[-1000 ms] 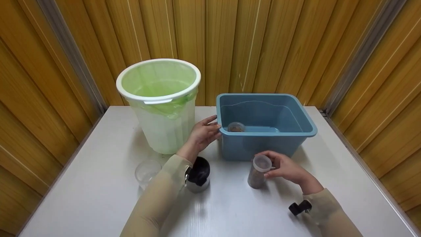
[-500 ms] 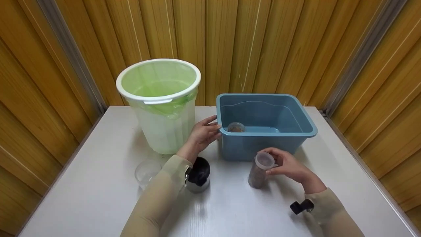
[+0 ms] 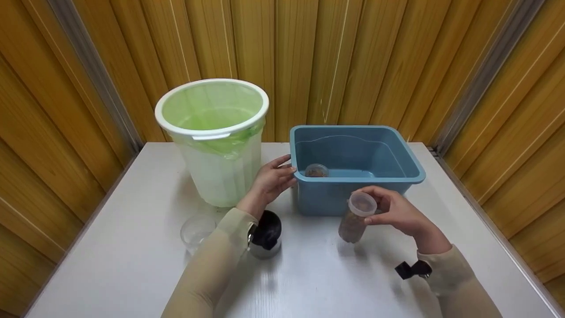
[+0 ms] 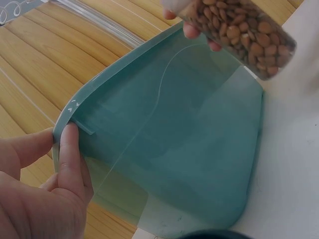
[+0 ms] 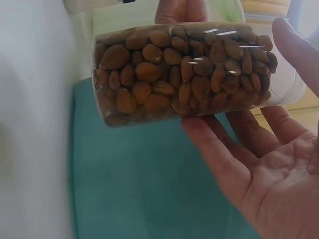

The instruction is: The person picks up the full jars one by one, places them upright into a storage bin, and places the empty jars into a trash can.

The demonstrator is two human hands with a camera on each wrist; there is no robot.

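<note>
Almond jar (image 3: 356, 216) in right hand (image 3: 399, 214)

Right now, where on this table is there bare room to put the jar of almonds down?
The near-right table beside the right hand holding the almond jar is bare, as is the near middle strip. The blue tub holds one small container. It is crowded near the bin, clear cup and left hand.
</note>
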